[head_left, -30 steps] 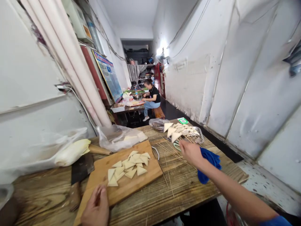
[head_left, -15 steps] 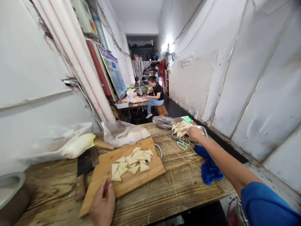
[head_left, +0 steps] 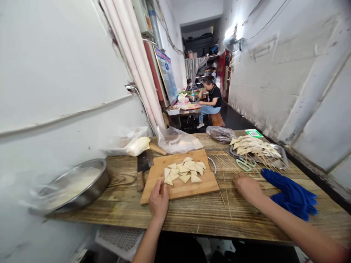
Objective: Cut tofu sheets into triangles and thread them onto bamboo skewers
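My left hand point(head_left: 159, 199) rests at the near left edge of a wooden cutting board point(head_left: 153, 182), its thumb and fingers a little apart, holding nothing. Pale triangular tofu-like slices point(head_left: 185, 168) lie in a loose pile on the board, just beyond my fingertips. My right hand point(head_left: 248, 188) is low over the table, right of the board, at the ends of several thin bamboo skewers point(head_left: 225, 160). Its fingers are bunched; whether a skewer is between them is hidden. Beyond it, skewered triangles point(head_left: 255, 143) are stacked on a metal tray point(head_left: 283, 155).
Green-handled scissors point(head_left: 245, 164) and blue gloves point(head_left: 294, 197) lie near my right hand. A cleaver point(head_left: 144, 162) sits left of the board, with a metal basin point(head_left: 102, 175) farther left. Plastic bags point(head_left: 178, 140) line the back. A person point(head_left: 212, 100) sits at another table behind.
My right hand has come back from the tray of skewered triangles to the loose skewers. My left hand stays at the board's edge. The view has swung left.
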Available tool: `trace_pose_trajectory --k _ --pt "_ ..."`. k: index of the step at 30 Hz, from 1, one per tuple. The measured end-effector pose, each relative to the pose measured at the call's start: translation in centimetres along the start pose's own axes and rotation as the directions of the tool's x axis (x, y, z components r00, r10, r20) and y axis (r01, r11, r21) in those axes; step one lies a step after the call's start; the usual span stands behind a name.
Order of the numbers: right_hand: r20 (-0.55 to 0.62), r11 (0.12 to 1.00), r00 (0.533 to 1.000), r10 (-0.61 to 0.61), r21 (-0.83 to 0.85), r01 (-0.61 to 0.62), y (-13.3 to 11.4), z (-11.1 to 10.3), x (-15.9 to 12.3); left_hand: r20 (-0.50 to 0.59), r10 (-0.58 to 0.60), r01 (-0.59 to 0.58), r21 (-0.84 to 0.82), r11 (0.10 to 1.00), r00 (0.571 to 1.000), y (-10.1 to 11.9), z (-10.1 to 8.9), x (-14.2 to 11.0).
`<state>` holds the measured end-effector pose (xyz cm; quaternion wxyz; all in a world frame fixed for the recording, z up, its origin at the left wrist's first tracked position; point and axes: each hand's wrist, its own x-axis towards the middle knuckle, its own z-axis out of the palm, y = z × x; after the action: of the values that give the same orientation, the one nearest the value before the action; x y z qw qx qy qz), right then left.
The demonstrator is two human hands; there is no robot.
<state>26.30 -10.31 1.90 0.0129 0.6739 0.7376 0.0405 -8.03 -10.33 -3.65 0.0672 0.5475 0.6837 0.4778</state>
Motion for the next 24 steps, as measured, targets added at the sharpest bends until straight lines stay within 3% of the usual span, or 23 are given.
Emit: trace_pose_trajectory --k 4,7,10,12,15,21,24 --pt "0.022 0.998 1.0 0.019 0.061 -0.021 -1.8 0.1 0.8 0.038 0.054 -0.056 0.052 0.997 0.998 0.8 0.0 1.3" --pt "0.103 0.993 0.993 0.055 0.1 -0.065 -2.7 -0.2 1.7 0.149 0.099 -0.117 0.119 0.986 0.984 1.9 0.0 3.3" --pt "0.133 0.991 0.988 0.074 0.097 -0.087 -2.6 -0.2 2.5 0.258 0.049 -0.1 0.187 0.977 0.965 2.8 0.2 5.6" --pt "0.143 0.991 0.986 0.085 0.09 -0.098 -2.3 -0.2 2.8 0.371 0.015 -0.101 0.213 0.972 0.928 3.3 0.5 7.0" --pt "0.149 0.992 0.984 0.094 0.072 -0.105 -1.9 -0.2 2.9 0.468 -0.066 -0.03 0.195 0.98 0.881 3.7 0.9 9.0" --pt "0.135 0.992 0.985 0.111 0.037 -0.117 -1.4 -1.1 2.1 0.521 -0.142 0.144 0.038 0.989 0.842 3.2 0.8 11.9" --pt "0.023 0.989 0.989 0.145 0.026 -0.146 -1.2 -1.9 0.7 0.517 -0.182 0.275 -0.107 0.956 0.836 2.4 0.2 11.7"
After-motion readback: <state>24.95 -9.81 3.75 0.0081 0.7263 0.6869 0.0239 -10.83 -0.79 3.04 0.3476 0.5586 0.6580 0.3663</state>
